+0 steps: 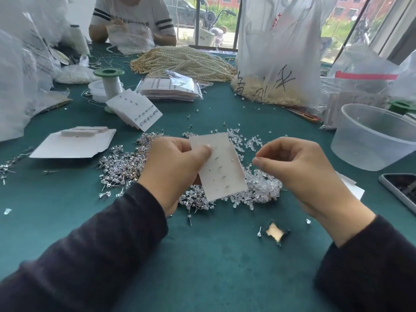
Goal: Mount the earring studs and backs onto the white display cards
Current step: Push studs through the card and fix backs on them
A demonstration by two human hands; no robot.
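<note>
Now, card: your left hand (177, 163) grips the white display card (221, 176) over the table (213, 266), posts (220, 168) facing you.
Right hand (299, 170): fingertips pinched; any back between them too small to see.
Advice: brace behind each post, press one back on squarely.
Supply: backs (263, 188) heaped beneath, studs (119, 165) to their left.
</note>
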